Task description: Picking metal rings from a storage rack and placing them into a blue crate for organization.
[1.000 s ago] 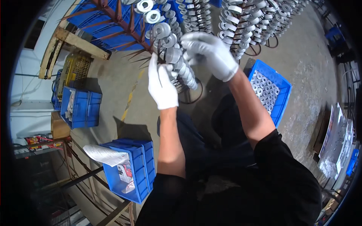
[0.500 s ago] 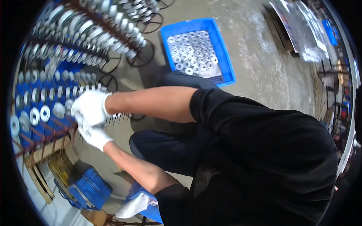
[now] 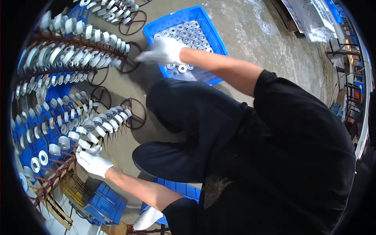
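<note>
My left hand, in a white glove, is at the lower left beside a rack of spikes. Its thumb and fingers are apart with nothing visible between them; whether the fingertips touch the nearest toothed metal part I cannot tell. Silvery toothed wheels sit in rows along the rack arm. My right hand, also gloved, is over the near left side of a blue bin. Its fingers look stretched out toward the left, though motion smears them. Inside the bin lie many ring-shaped metal parts in rows.
More loaded rack arms fill the left side, with round wheel-like bases on the floor. Blue crates and a yellow basket stand at the lower left. Shiny sheets lie at the upper right.
My hands were together at the rack; the right has moved up and right to the blue bin. The left stays at the rack. The view has shifted a little.
</note>
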{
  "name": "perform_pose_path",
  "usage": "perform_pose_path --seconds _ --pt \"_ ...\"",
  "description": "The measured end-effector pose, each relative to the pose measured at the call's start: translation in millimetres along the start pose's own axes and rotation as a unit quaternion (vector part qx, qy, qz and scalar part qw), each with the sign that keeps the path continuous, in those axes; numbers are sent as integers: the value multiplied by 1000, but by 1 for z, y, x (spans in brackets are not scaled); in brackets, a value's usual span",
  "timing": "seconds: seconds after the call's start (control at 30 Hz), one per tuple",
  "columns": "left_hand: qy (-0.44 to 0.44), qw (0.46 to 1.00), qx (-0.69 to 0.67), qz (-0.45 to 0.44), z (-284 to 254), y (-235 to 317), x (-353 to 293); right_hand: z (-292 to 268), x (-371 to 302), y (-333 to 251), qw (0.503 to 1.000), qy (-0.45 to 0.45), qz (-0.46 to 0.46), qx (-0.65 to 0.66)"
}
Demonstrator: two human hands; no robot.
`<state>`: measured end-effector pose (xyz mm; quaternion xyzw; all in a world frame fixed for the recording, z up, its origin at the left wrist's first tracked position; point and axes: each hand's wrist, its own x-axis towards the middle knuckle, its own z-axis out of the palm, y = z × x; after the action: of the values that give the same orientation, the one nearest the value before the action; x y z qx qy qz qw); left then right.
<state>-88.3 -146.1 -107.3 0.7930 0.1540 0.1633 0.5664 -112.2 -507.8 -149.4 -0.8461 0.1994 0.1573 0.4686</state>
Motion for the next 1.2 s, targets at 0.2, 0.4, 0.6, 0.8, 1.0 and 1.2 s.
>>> perform_pose_path --seconds 0.2,0.4,0.6,0.8,1.0,1.2 --pt "40 996 31 71 -15 -10 13 77 33 166 985 -45 162 -30" --pt "19 996 28 81 -22 -18 23 162 63 229 993 71 82 -56" --pt "42 995 53 78 -32 -17 23 154 56 234 997 69 -34 -27" --pt "18 1000 0 18 -23 -9 24 136 52 242 992 -19 92 -88" --pt "-12 999 -51 4 -23 -10 15 131 38 214 985 -3 127 -113" --pt "3 999 -47 27 -12 1 1 126 27 205 988 73 51 -130"
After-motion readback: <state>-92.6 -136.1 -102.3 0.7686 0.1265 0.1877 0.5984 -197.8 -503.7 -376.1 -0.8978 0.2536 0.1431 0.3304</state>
